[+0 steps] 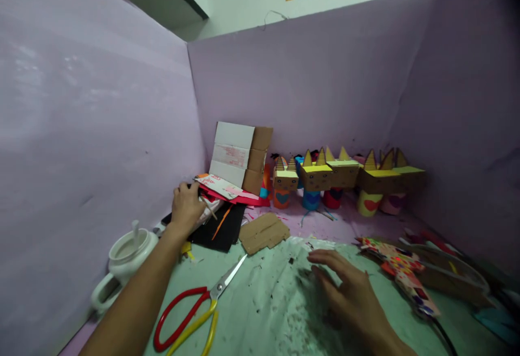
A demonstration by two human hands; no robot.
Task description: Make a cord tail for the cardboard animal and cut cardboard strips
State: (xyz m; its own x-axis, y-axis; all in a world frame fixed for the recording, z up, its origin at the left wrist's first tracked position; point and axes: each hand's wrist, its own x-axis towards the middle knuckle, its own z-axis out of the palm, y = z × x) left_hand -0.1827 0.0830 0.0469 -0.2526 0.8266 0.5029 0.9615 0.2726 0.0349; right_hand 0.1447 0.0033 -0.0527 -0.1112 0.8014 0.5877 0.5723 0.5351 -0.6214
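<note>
My left hand reaches forward to a stack of coloured paper sheets at the back left, its fingers curled on the edge of the stack, close to a white stick-like thing there. My right hand lies flat, fingers spread, on the pale green plastic sheet that covers the table. A pair of scissors with red and yellow handles lies shut between my arms. A cut piece of brown cardboard rests just beyond the scissors' tip.
A row of several cardboard animal figures on painted tubes stands along the back wall. A folded cardboard box leans behind the paper stack. A white teapot sits at left. A decorated glue gun lies at right. Purple walls enclose the table.
</note>
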